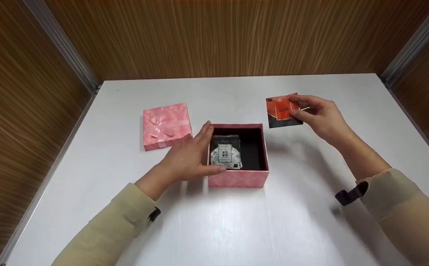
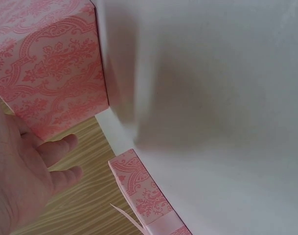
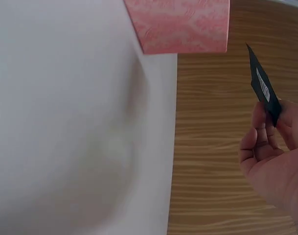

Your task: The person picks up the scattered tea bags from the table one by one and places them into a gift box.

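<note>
Right hand [image 1: 320,116]: raised over the right side of the white bench [image 1: 310,229], to the right of the box; grip pinches the sachet between thumb and fingers.
Sachet [image 1: 283,111]: small flat square packet, orange-red printed face with a box-like picture, black band along the bottom edge; held up in the air, tilted slightly, clear of the bench. Right wrist view shows it edge-on [image 3: 263,88], dark back with a small pale label, fingertips [image 3: 259,122] closed on its lower end.
Left hand [image 1: 190,157]: resting against the left outer wall of the box, fingers straight and spread, thumb along the near left corner; grip flat on the wall, not curled round anything. Left wrist view shows the palm [image 2: 26,181] just beside the patterned wall.
Box [image 1: 236,178]: open square gift box, pink with darker pink damask print, black lining inside; sits mid-bench.
Packet in box [image 1: 225,152]: dark sachet with a pale square label, lying tilted against the box's left inner side.
Lid [image 1: 166,125]: pink, same print, satin bow on top; lying flat on the bench left of the box and behind the left hand, apart from the box.
Sleeves [image 1: 118,221]: pale beige, both arms.
</note>
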A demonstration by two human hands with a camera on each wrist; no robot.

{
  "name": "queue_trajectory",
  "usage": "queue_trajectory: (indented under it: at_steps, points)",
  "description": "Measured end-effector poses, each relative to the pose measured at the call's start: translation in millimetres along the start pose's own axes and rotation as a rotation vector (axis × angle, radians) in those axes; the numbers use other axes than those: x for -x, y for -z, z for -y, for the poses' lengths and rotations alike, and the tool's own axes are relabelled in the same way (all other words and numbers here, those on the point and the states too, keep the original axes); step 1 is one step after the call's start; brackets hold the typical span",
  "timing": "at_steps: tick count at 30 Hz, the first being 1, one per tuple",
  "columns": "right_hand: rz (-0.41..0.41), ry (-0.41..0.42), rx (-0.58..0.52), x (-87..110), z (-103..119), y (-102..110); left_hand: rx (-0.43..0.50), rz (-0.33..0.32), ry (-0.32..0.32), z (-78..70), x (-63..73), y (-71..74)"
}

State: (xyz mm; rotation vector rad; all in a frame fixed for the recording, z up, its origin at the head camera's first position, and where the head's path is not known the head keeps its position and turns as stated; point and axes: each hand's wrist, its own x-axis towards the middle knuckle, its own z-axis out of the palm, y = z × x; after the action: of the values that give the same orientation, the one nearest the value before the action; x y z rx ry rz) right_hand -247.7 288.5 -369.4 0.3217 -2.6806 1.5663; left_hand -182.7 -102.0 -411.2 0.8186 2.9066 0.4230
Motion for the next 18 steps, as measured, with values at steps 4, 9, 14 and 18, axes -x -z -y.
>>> queue_trajectory:
  at_steps: [4, 9, 14, 18]
  points:
    - [-0.010, 0.076, -0.028, 4.2, 10.0, -5.9, 0.007, -0.004, -0.010, -0.5, -0.1, 0.0]
    - [0.010, 0.115, -0.031, 10.1, 19.1, -12.5, 0.008, -0.007, -0.012, -0.9, -0.4, -0.1]
    - [0.040, 0.140, -0.011, 15.2, 24.8, -20.9, 0.011, -0.007, -0.012, -1.5, -0.5, 0.2]
    - [0.074, 0.150, 0.009, 19.3, 26.2, -28.9, 0.012, -0.009, -0.013, -1.8, -0.8, 0.1]
